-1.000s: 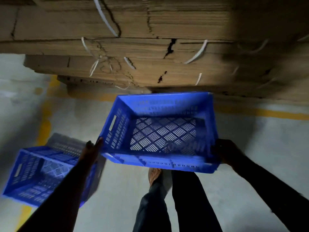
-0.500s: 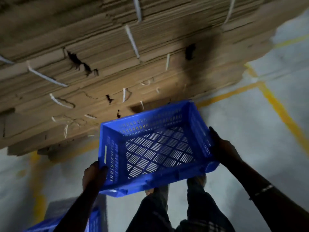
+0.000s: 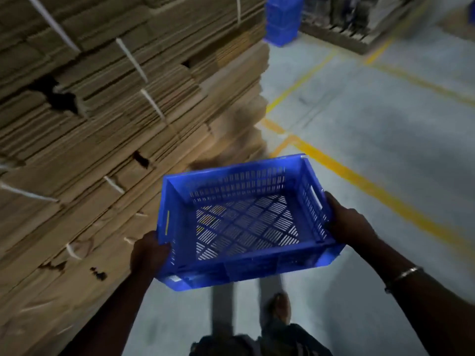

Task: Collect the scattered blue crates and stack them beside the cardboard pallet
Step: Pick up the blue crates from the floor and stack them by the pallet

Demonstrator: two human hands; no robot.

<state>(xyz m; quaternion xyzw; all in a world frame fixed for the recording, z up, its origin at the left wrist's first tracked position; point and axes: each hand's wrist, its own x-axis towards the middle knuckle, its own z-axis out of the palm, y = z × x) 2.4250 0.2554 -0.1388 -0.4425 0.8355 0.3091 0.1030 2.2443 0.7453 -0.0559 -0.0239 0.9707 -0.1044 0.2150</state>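
Nearest the camera, the person's legs and one foot (image 3: 279, 308) show in mid-stride on the grey floor (image 3: 385, 150), blurred. Just above them both hands carry an empty blue crate (image 3: 244, 222) clear of the floor: the left hand (image 3: 149, 255) curls round the near left corner, its grip clamped under the rim, and the right hand (image 3: 349, 224) clamps on the right end wall just below the handle slot, a bracelet (image 3: 406, 273) at that wrist. The crate tips a little, its left side lower. Close on the left rises the cardboard pallet (image 3: 102, 124), flat sheets bound with white straps (image 3: 151, 104), its corner just beyond the crate. Yellow lines (image 3: 359, 181) cross the floor to the right. Far off, past the corner, stands a stack of blue crates (image 3: 281, 19), which looks like the place to set this one down. To carry well, I judge it best to level the crate, keep both hands firm at opposite ends, hold it clear of the ragged cardboard edges while passing the corner, and line its base squarely over the top crate before lowering, so it nests rather than perching crooked.
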